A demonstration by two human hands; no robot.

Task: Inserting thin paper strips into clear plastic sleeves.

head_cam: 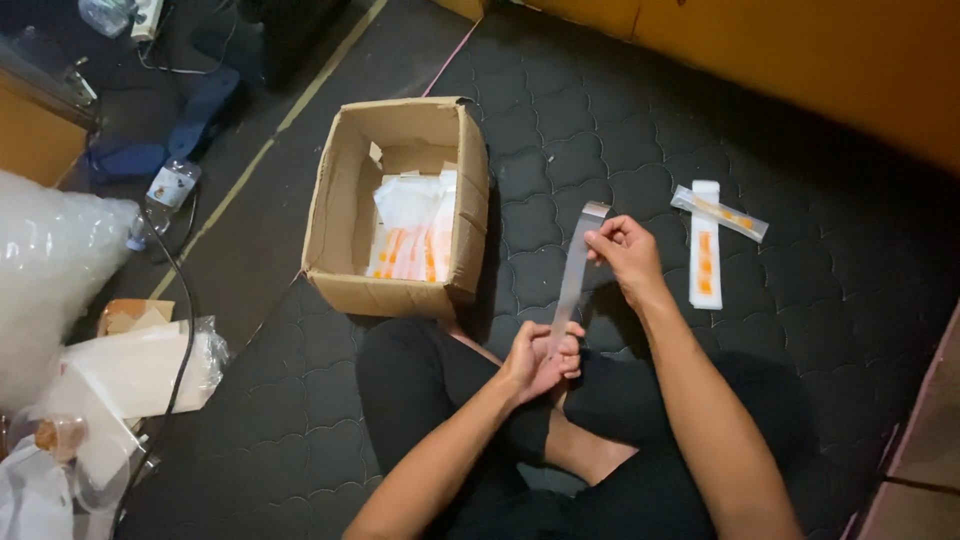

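Note:
A long narrow clear plastic sleeve (573, 277) is stretched between my two hands above my crossed legs. My right hand (622, 247) pinches its upper end, near the flap. Its lower end is gripped by my left hand (537, 361), just over my knee. The sleeve looks empty. To the right on the dark mat lie two filled sleeves (706, 243) with orange contents, one laid across the other.
An open cardboard box (343, 208) holding several white and orange packets stands ahead on the left. A big clear plastic bag (45, 265), white packets in plastic (140, 370), a cable and a bottle (165, 195) lie at the left. An orange wall (800, 50) runs along the back right.

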